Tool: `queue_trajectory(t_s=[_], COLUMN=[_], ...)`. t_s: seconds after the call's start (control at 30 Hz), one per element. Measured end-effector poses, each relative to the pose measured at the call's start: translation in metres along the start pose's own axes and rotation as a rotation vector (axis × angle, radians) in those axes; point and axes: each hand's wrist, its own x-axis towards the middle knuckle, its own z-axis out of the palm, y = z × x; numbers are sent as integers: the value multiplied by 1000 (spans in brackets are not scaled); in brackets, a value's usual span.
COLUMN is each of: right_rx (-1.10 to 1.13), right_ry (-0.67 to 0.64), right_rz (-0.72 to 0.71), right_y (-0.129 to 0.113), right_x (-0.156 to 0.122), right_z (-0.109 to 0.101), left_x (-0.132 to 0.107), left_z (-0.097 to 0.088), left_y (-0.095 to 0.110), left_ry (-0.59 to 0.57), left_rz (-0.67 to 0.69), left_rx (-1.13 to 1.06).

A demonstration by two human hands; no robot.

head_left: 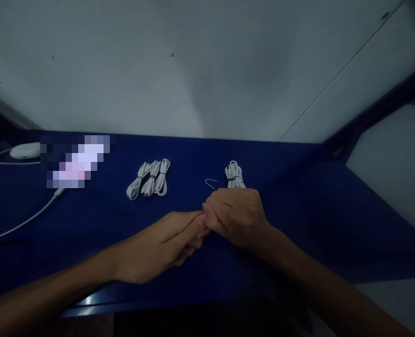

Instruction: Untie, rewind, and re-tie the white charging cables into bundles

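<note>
My left hand (160, 248) and my right hand (235, 215) meet fingertip to fingertip over the dark blue table (299, 220). Both have their fingers pressed together; what they pinch is hidden between them. A coiled white cable bundle (234, 175) pokes out from behind my right hand, partly covered by it. A thin white wire tie (211, 182) lies just left of that bundle. Three tied white cable coils (149, 179) lie side by side farther left.
A white rounded device (25, 150) sits at the far left with a white cord (21, 222) trailing across the table. A blurred-out patch (76, 161) lies beside it. A pale wall (193, 70) rises behind the table, whose front edge (123, 305) is near me.
</note>
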Motion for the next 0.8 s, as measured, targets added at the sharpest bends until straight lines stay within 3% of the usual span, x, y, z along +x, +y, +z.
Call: queue_trajectory(t_s=[0.1,0.37,0.6,0.8], right_rx=[10,23,-12,21], right_ry=[2,35,6,-17], right_rz=[-19,-22,-22,177], right_y=[-1,4,8,6], right_x=[0,2,-3,1], right_z=[-1,-2,4,-2], left_x=[-1,4,3,2], left_z=[0,-6,-6,-3], left_y=[1,3,1,-4], left_ry=[-7,-171,-30,46], left_rz=[11,10,-6,14], left_rx=[42,-152,46,97])
